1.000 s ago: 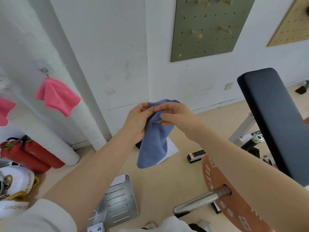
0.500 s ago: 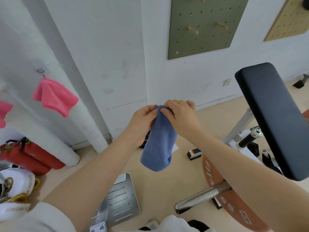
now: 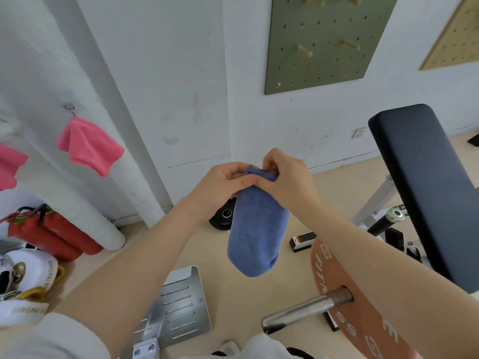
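Head view shows both hands raised in front of the white wall, pinching the top edge of a blue cloth (image 3: 256, 229) that hangs free in the air between them, well above the floor. The left hand (image 3: 225, 182) nips the bunched edge between thumb and forefinger. The right hand (image 3: 287, 174) curls its fingers over the same edge from the other side, so the two hands touch. The step looks like gathering or folding the top edge, though the fingers hide just how the layers lie. To do it well, the corners should be matched before the pinch tightens, with the hanging part left to fall straight so no twist gets folded in. The cloth is soft, napped microfibre, doubled into a long rounded lobe with a plump fold at the bottom. A pink cloth (image 3: 89, 146) of similar pile droops from a hook (image 3: 69, 107) on the left. On the right are harder things: a smooth black bench pad (image 3: 427, 190), a matte orange weight plate (image 3: 363, 314) and a dull steel bar (image 3: 305, 310).
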### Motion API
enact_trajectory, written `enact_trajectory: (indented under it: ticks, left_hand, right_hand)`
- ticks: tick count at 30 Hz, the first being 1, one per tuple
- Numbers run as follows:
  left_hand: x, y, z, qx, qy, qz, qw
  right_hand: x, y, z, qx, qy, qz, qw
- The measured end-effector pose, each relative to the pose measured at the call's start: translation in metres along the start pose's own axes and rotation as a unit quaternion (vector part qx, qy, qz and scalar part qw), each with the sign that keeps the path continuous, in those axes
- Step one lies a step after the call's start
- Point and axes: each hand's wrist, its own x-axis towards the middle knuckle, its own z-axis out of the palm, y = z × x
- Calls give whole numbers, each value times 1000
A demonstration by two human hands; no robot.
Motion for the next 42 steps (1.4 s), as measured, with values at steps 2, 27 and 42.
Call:
enact_trajectory:
  ticks: [2,27,42]
  left_hand:
    - [0,2,5,20,-24,3,999]
    - [18,-18,75,70,200,-3,977]
    - [11,34,150,-257,83,-35,962]
  right_hand:
    - [0,6,-8,19,-7,20,1000]
    - [-22,84,-106,64,-110,58,990]
    - [-50,101,-159,503,-233,205,807]
